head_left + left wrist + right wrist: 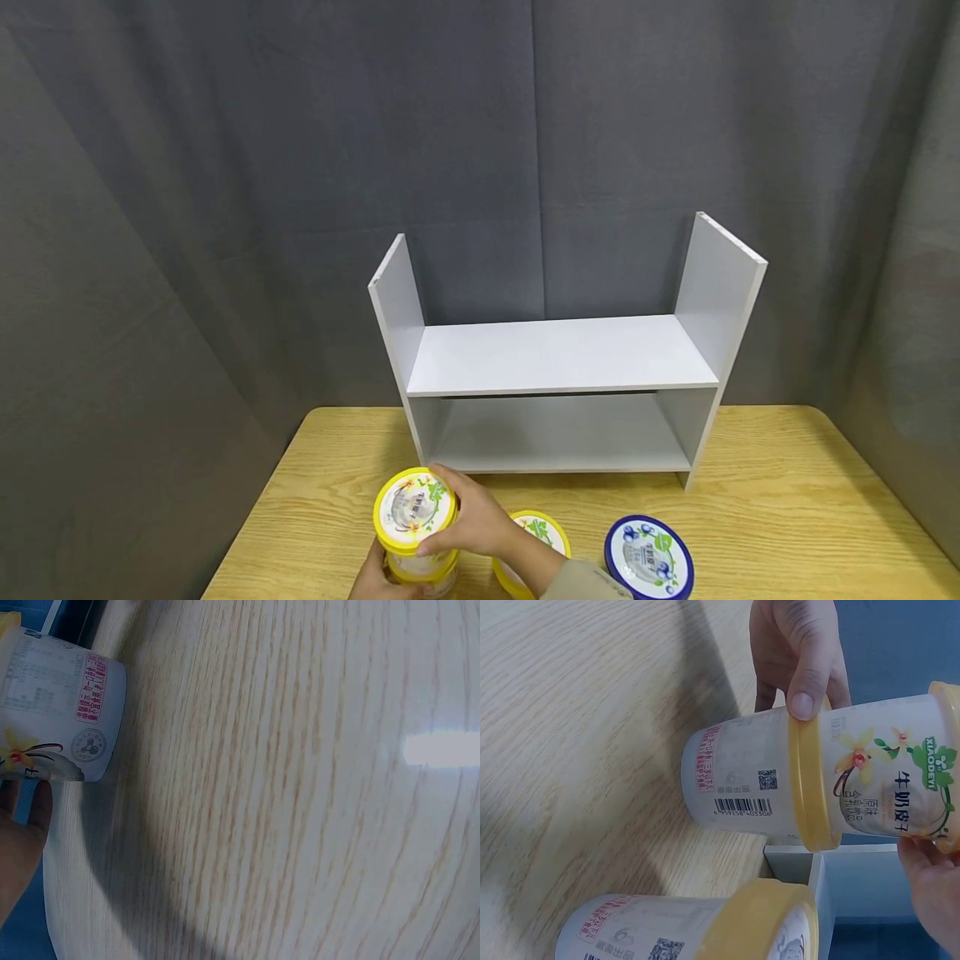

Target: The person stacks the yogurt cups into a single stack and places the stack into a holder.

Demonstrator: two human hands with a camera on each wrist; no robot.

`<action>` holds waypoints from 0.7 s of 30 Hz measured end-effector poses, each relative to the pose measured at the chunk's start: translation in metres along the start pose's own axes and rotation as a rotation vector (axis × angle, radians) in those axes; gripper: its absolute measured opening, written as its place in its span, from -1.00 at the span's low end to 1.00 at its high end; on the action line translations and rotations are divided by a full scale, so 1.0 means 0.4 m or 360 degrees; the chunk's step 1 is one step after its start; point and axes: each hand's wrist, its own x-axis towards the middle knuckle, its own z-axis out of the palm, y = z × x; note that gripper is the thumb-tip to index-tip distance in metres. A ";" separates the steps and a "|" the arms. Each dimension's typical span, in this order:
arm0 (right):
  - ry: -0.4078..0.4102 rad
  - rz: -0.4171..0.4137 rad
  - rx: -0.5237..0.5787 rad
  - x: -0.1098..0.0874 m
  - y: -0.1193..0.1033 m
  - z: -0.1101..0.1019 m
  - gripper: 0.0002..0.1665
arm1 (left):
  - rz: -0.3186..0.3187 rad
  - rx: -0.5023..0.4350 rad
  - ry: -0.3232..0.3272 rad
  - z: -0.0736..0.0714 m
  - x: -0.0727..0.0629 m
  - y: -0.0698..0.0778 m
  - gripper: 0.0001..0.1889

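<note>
Left of centre on the desk (787, 475), the head view shows the right hand (477, 522) gripping the upper vanilla tub (415, 507) by its lid while the left hand (382, 581) holds the lower vanilla tub (422, 573), probably steadying the stack; a third vanilla tub (545, 532) is partly hidden behind the right arm (534, 560). The left wrist view crops most of the lower tub's lid; base contact is unclear. In the right wrist view, the left thumb presses at the seam, seemingly for alignment; the right fingers (922, 859) run out of frame
</note>
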 end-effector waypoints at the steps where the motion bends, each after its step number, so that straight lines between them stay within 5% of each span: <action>1: -0.0002 -0.0001 0.0007 0.001 0.000 0.001 0.14 | -0.0004 0.0026 0.0010 0.000 0.001 0.000 -0.06; 21: -0.0022 0.0041 0.0046 -0.001 -0.008 0.007 0.16 | -0.0010 0.0094 0.0018 -0.002 -0.001 0.007 -0.04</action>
